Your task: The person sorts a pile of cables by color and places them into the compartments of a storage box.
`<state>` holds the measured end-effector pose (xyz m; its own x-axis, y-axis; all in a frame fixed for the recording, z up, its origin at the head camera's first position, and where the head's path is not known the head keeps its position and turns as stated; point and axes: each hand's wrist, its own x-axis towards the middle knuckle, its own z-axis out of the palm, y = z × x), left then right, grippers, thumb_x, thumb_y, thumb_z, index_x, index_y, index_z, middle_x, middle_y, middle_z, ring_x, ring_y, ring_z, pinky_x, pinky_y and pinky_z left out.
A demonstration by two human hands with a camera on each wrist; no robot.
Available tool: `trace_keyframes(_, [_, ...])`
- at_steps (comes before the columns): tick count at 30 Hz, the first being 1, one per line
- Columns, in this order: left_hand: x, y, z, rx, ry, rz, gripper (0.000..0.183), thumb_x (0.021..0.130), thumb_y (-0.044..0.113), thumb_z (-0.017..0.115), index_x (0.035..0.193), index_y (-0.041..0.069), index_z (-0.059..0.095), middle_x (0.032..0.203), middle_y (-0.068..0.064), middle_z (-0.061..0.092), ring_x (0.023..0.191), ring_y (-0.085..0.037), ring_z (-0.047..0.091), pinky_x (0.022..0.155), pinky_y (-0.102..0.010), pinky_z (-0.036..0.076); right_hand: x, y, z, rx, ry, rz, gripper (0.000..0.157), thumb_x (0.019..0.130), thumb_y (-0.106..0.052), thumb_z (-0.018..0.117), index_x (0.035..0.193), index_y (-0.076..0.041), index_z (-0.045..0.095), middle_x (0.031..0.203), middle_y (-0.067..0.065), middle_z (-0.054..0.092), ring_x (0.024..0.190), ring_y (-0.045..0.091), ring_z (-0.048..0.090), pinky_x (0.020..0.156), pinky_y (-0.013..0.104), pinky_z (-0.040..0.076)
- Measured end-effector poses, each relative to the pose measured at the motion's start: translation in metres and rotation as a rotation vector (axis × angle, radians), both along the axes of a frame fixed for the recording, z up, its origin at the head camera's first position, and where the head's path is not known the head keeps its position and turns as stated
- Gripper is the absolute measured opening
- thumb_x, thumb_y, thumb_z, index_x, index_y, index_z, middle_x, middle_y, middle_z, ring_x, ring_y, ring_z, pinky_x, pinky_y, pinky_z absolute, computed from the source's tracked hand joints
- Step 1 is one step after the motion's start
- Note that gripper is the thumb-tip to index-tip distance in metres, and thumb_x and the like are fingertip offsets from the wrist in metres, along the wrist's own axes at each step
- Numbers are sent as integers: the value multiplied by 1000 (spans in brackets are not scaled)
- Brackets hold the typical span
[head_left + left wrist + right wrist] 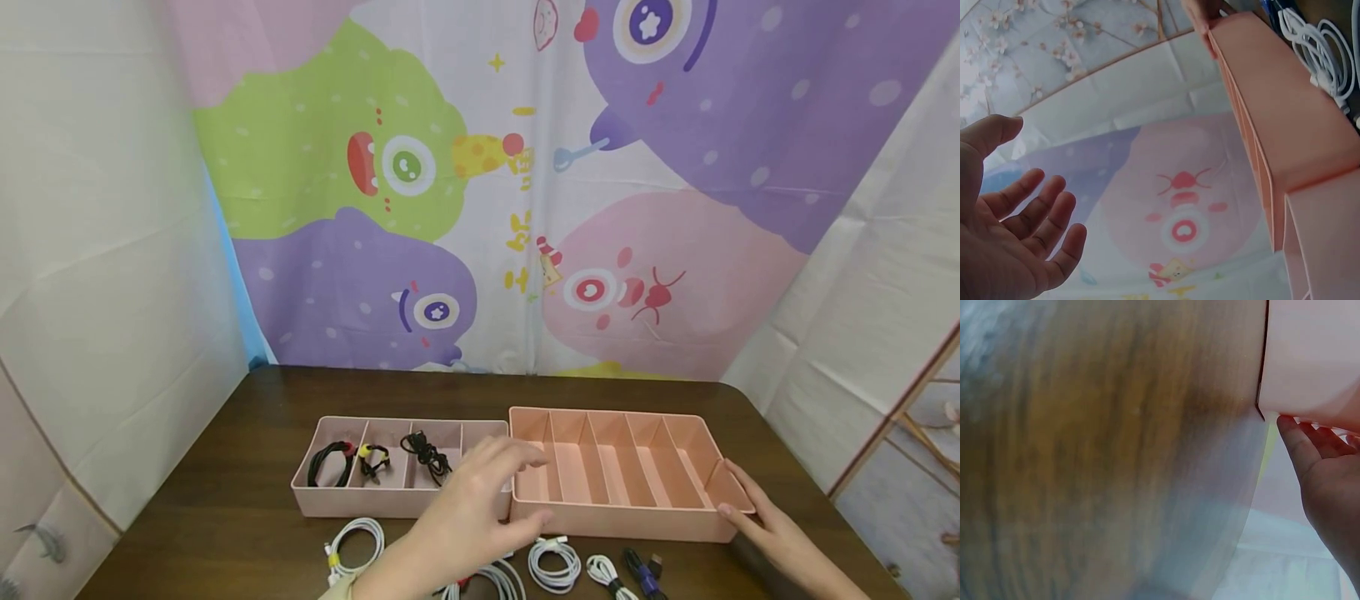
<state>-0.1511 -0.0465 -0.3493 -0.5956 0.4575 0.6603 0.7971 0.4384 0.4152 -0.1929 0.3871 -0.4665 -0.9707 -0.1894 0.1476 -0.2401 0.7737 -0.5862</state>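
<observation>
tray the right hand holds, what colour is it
Plain peach-pink; the tray shows best in the head view.

Behind the dark desk (420, 393), a cloth (517, 187) printed with cartoon monsters is hung at twelve o'clock. It is flanked by pale curtains (105, 175) at ten and two; a blossom-patterned panel (900, 467) is seen at four.

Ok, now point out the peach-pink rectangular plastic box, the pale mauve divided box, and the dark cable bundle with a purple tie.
Peach-pink box (622, 520), head view: outer front wall.
Pale mauve box (367, 503), head view: outer front wall.
Dark cable bundle (643, 573), head view: its purple-tied middle.
</observation>
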Motion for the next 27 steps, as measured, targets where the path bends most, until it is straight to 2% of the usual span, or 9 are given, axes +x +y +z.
trace_keyframes(2, [2, 2, -1, -12, -1, -4, 42, 79, 29, 75, 115, 15, 59, 116, 8, 58, 106, -9, 52, 90, -30, 44, 0, 0, 0, -1, -3, 1, 65, 99, -23, 48, 152, -18, 12, 153, 21, 21, 118, -23, 14, 84, 27, 42])
trace_keyframes(3, [2, 3, -1, -17, -1, -4, 42, 80, 30, 74, 115, 15, 59, 116, 8, 58, 106, -9, 52, 91, -30, 44, 0, 0, 0, -3, -6, 2, 65, 99, -23, 48, 153, -18, 12, 153, 21, 20, 124, -16, 17, 85, 28, 43])
trace_keyframes(5, [4, 5, -2, -22, 0, -9, 42, 80, 31, 74, 115, 15, 59, 116, 8, 57, 107, -9, 52, 91, -30, 44, 0, -1, 1, 1, -26, -5, 65, 100, -24, 47, 153, -19, 10, 154, 21, 18, 132, 1, 24, 86, 39, 44])
trace_keyframes(8, [5, 8, -2, -23, -2, -34, 42, 80, 30, 74, 117, 16, 58, 115, 8, 56, 107, -8, 52, 91, -28, 44, 1, -1, 2, -2, -48, -7, 65, 101, -26, 45, 153, -21, 7, 154, 21, 16, 132, 26, 31, 87, 52, 43])
trace_keyframes(9, [6, 9, -2, -24, -7, -47, 43, 80, 29, 74, 118, 16, 57, 115, 9, 56, 107, -7, 52, 91, -27, 44, 1, -1, 2, 3, -49, -9, 65, 101, -26, 45, 153, -22, 6, 154, 21, 16, 131, 29, 33, 86, 50, 44])
trace_keyframes(13, [7, 15, -3, -45, -10, -84, 45, 80, 30, 74, 120, 18, 57, 114, 9, 56, 106, -6, 52, 92, -23, 43, 2, 0, 1, 6, -40, -9, 65, 100, -25, 45, 153, -26, 7, 155, 16, 14, 132, 5, 26, 85, 33, 44])
trace_keyframes(17, [8, 23, -7, -77, 8, -106, 45, 80, 32, 73, 120, 18, 57, 115, 8, 57, 108, -6, 52, 93, -22, 41, 3, 0, 0, -4, -23, -6, 64, 100, -26, 46, 152, -27, 9, 157, 7, 13, 120, -19, 17, 81, 17, 39])
trace_keyframes(21, [9, 31, -10, -99, 35, -129, 46, 81, 33, 73, 121, 18, 57, 115, 7, 57, 109, -6, 52, 94, -20, 40, 3, -1, -1, -16, 2, 6, 64, 100, -24, 47, 153, -24, 10, 157, 3, 13, 112, -28, 13, 83, 19, 38])
trace_keyframes(27, [8, 41, -14, -123, 47, -181, 47, 83, 34, 70, 125, 20, 55, 118, 9, 56, 114, -2, 49, 96, -16, 37, 1, -1, -1, 2, 16, 6, 64, 99, -23, 48, 153, -22, 12, 155, 16, 18, 110, -30, 12, 80, 19, 39])
